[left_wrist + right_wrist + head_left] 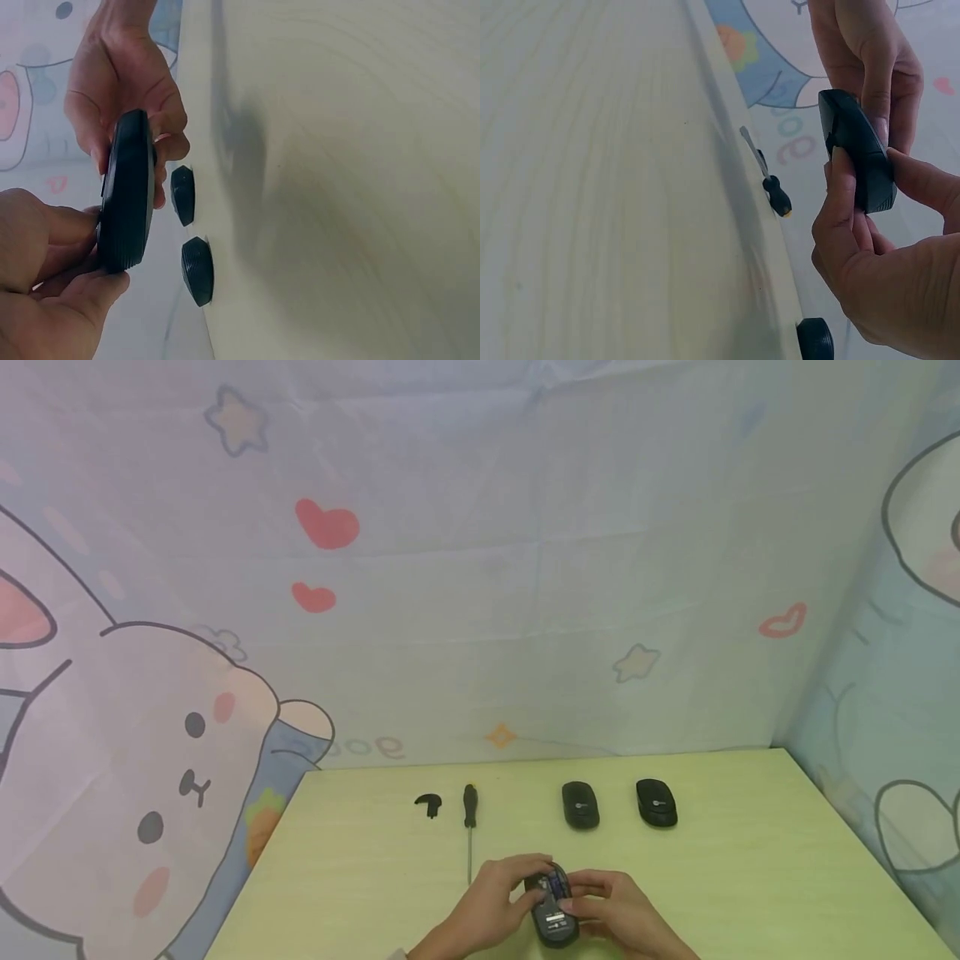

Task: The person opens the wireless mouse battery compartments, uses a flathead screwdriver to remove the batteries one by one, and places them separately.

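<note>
A black computer mouse [557,932] is held underside up between both hands, above the table near its front edge. Its underside carries a white label, and blue shows in an uncovered battery compartment [557,885]. My left hand [495,900] grips the mouse's left side, thumb on the underside and fingers at the far end. From the right, my right hand [621,912] holds the opposite edge, its thumb at the compartment. Both wrist views show the mouse [126,199] side-on, with fingers and thumbs around its edges.
Beyond the hands lie a small black curved piece with a tab [430,804] and a screwdriver [470,808] with a black handle, its shaft pointing toward me. Two more black mice, one [581,805] nearer the middle and one [657,802] farther right, sit toward the table's back edge.
</note>
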The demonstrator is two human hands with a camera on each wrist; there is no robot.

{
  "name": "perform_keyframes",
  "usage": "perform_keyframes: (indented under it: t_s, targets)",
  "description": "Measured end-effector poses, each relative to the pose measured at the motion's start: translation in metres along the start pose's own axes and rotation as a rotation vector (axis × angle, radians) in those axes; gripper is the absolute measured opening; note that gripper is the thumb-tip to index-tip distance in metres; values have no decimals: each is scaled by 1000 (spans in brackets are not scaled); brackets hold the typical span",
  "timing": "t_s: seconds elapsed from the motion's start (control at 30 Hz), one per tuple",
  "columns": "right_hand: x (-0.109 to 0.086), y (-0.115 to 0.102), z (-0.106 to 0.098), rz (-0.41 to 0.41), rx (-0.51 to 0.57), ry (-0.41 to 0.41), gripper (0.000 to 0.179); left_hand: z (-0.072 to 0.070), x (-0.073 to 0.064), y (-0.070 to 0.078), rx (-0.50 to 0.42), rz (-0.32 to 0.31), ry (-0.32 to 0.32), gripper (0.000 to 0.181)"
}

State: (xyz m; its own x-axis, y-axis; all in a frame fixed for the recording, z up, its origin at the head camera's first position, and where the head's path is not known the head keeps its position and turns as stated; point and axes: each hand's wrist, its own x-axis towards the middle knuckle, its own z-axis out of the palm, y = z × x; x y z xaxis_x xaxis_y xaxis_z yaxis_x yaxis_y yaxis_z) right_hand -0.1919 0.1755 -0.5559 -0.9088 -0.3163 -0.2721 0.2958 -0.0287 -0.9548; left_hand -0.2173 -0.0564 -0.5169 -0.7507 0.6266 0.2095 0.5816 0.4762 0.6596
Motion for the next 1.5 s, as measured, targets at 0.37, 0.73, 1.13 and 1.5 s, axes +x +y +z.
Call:
perform_keyframes:
  t_s: [0.37, 0.73, 1.13, 1.5]
  targets:
    - [0, 1, 1, 3, -29, -7, 53, 1, 5, 4, -184, -93, 64, 13]
    - [1, 0, 0, -25, 8, -49, 54, 6, 8, 1, -219, -93, 123, 6]
    - [-1, 0, 0, -5, 13, -38, 59, 12, 9, 7, -146, -83, 196, 8]
    - [1, 3, 0, -7, -3, -39, 61, 12, 11, 11, -152, -129, 198, 14]
